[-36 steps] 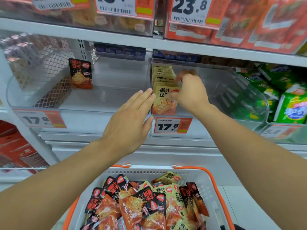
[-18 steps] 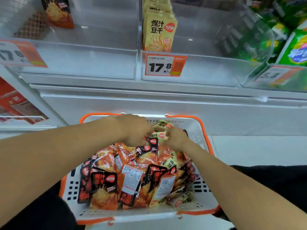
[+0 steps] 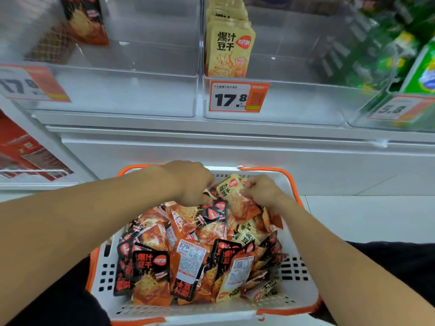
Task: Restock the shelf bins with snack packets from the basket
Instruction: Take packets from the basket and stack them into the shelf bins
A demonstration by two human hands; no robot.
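Note:
A white basket [image 3: 303,288] with an orange rim sits low in front of me, heaped with several black-and-orange and yellow snack packets [image 3: 150,276]. My right hand [image 3: 262,191] pinches the right edge of a yellow packet [image 3: 229,190] lifted at the basket's far end. My left hand [image 3: 188,182] is just left of that packet, its fingers curled down into the pile; what they hold is hidden. Above, the middle shelf bin [image 3: 294,102] holds a row of upright yellow packets [image 3: 229,51]. The left bin [image 3: 131,90] holds one black packet [image 3: 84,20].
Price tags reading 17.8 [image 3: 237,97] hang on the bin fronts. Green packs [image 3: 421,74] fill the bin to the right. A white shelf ledge [image 3: 235,147] runs between the bins and the basket. Red boxes [image 3: 26,151] stand low on the left.
Both hands came down from the middle shelf bin into the far end of the basket. My right hand has taken hold of a yellow packet and raised it slightly.

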